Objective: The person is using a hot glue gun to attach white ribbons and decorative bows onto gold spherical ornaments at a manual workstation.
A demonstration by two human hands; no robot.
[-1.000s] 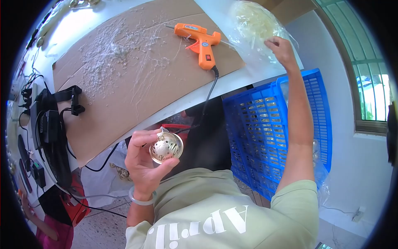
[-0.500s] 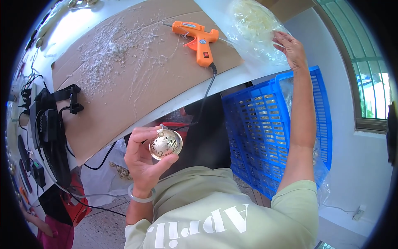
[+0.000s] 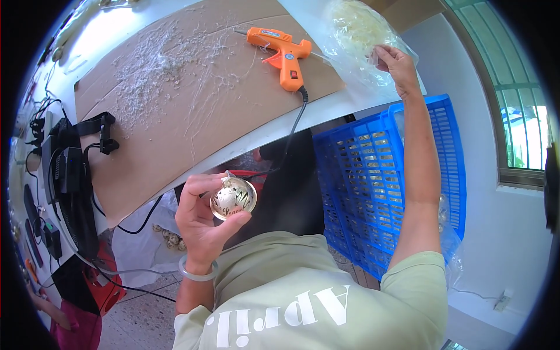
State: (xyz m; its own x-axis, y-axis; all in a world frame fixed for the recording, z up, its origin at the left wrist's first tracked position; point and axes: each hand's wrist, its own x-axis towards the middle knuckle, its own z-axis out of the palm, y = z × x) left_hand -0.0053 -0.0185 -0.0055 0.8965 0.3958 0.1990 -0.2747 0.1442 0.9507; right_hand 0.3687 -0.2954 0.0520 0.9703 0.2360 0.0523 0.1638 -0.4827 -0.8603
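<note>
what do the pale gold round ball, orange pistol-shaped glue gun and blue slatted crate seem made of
Pale gold ball: mirror-like reflections suggest metal, or coated plastic or glass. Orange glue gun: probably satin plastic, smoothly moulded body. Blue slatted crate: likely semi-matte plastic, regular moulded slots.

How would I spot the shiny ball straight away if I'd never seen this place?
Find the large brown cardboard, then look below its slanting lower edge. There the person's left hand, with a pale bracelet at the wrist, holds the shiny ball between thumb and fingers. Unlike the cluster of small golden pieces lower left, it is held up singly and bears dark stars.
</note>
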